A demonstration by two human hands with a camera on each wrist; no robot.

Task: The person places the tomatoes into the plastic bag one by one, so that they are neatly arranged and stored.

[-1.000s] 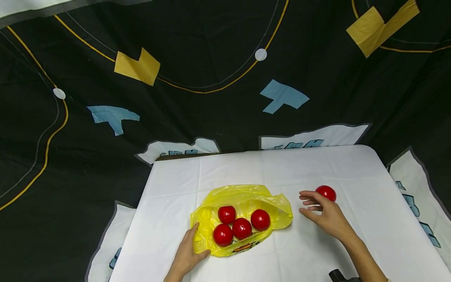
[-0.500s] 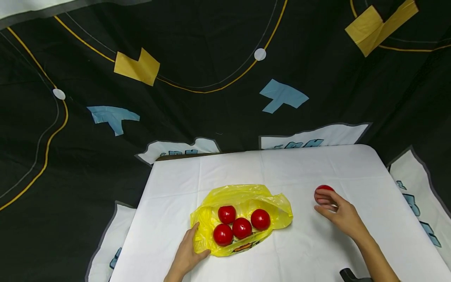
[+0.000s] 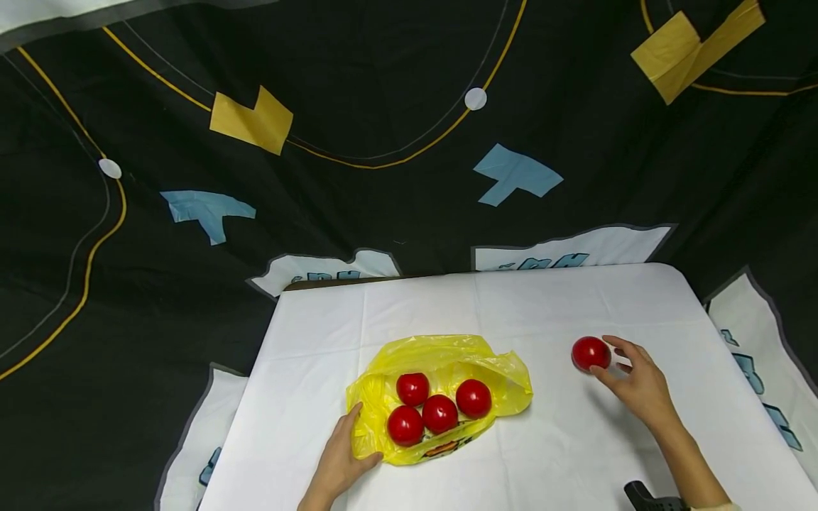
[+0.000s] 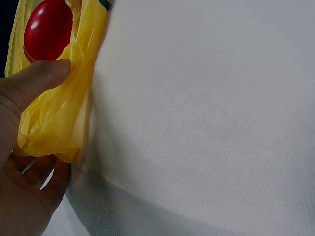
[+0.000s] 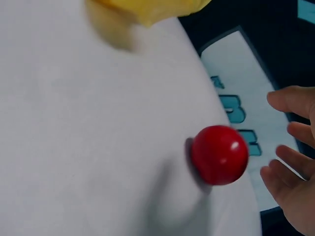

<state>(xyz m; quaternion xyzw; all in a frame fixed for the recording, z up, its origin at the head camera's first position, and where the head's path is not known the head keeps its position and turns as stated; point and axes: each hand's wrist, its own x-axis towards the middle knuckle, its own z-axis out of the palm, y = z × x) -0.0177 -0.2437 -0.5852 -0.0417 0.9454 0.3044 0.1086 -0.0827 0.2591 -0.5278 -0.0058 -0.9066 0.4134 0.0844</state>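
A crinkled yellow plastic bag (image 3: 511, 380) lies open-mouthed on the white table, with several glossy red balls (image 3: 473, 399) inside. My left hand (image 3: 341, 458) holds its left end; in the left wrist view the thumb (image 4: 47, 78) lies over the plastic and the other fingers are beneath. To the right of the bag, one more red ball (image 3: 591, 354) sits on the cloth. My right hand (image 3: 642, 387) is at that ball's right side, thumb and fingers spread. In the right wrist view a gap shows between the hand (image 5: 295, 167) and the ball (image 5: 219, 155).
White cloth covers the table (image 3: 447, 305). A black curtain (image 3: 383, 213) with yellow, blue and white shapes hangs behind and around it. A black device (image 3: 652, 497) is at my right wrist, near the bottom of the head view.
My right hand has moved right, passing from the loose ball's left side over it to its right side. The ball, the bag and my left hand have stayed in place.
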